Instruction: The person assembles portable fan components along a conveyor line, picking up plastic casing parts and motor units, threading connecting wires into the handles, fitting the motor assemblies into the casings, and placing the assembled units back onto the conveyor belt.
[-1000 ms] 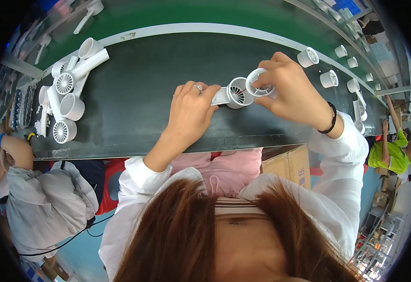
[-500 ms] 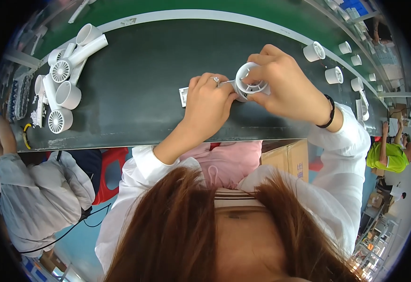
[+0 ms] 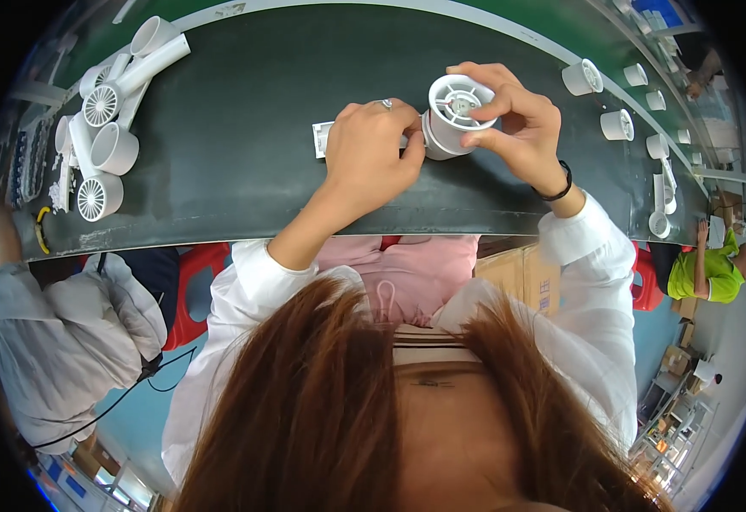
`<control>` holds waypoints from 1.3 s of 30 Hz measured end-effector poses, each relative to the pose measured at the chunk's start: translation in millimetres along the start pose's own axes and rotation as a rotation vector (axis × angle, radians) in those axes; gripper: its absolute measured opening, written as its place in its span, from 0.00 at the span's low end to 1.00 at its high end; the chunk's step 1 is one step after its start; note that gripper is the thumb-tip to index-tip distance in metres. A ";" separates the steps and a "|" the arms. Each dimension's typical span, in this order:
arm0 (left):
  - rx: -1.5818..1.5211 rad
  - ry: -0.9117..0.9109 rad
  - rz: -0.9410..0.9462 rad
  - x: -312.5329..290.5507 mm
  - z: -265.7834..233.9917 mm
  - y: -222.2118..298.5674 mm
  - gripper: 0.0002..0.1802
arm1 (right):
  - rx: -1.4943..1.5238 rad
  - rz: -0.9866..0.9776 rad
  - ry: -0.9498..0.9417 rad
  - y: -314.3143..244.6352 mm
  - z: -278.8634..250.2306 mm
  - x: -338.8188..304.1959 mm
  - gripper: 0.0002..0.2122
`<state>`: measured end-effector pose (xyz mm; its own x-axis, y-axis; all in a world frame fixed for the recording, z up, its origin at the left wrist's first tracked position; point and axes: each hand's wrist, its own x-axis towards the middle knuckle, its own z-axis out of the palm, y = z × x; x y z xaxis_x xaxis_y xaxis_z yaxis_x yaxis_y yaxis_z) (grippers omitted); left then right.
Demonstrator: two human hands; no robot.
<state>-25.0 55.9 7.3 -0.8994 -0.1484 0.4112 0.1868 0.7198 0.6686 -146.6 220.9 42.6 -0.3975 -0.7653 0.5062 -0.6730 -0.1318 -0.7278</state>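
A white plastic cylindrical housing point(image 3: 445, 141) with a spoked ring in its mouth lies tilted over the dark green work surface. Out of its left side runs a flat white handle point(image 3: 321, 141), mostly hidden under my left hand. My left hand point(image 3: 371, 149), with a ring on it, is closed around that handle, close to the housing. My right hand point(image 3: 522, 124) grips the housing's rim, the thumb at its near right side and the other fingers curled over the far right side. A small round part shows at the centre of the spokes.
A heap of white housings with handles point(image 3: 115, 147) is at the left, beside a yellow curved tool handle point(image 3: 43, 230). White cylindrical parts point(image 3: 617, 125) stand along the right side. A co-worker in grey point(image 3: 91, 333) sits at the left, another in bright green point(image 3: 710, 273) far right.
My right hand's fingers have come out of the housing's mouth and onto its rim, uncovering the spokes. The hand is lower and further left at the wrist. My left hand keeps its hold.
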 end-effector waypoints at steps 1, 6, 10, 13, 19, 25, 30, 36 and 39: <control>0.027 0.005 0.008 -0.1 1.4 1.0 0.04 | 0.096 0.010 0.015 2.6 -0.7 -3.0 0.11; 0.019 -0.009 -0.023 1.1 1.0 1.7 0.04 | 0.265 0.043 0.000 11.4 -5.3 -2.3 0.12; 0.017 -0.018 -0.002 1.0 0.3 -1.0 0.04 | 0.365 0.009 -0.017 19.6 -5.0 -3.5 0.12; -0.024 0.037 0.022 0.8 4.3 -2.9 0.04 | 0.365 -0.014 -0.019 23.5 -5.2 -4.4 0.12; -0.003 0.048 0.090 2.4 3.0 -10.1 0.05 | 0.189 -0.107 -0.023 17.6 -1.6 -8.2 0.14; -0.020 0.053 0.092 1.9 5.8 -16.0 0.05 | 0.095 -0.149 -0.006 17.9 -2.3 -14.8 0.14; -0.023 0.094 0.095 0.1 8.9 -7.5 0.04 | 0.008 -0.178 -0.064 12.4 -6.5 -17.1 0.14; 0.115 0.087 0.070 -1.0 9.3 -1.2 0.02 | -0.084 -0.178 -0.043 5.9 -3.5 -22.3 0.15; 0.153 0.130 0.058 -3.0 11.4 -2.6 0.03 | -0.165 -0.171 -0.035 1.7 3.0 -28.8 0.14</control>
<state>-27.3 62.2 -2.7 -0.8284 -0.1830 0.5295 0.1655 0.8230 0.5434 -134.5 240.8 25.4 -0.2494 -0.7622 0.5974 -0.8226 -0.1587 -0.5460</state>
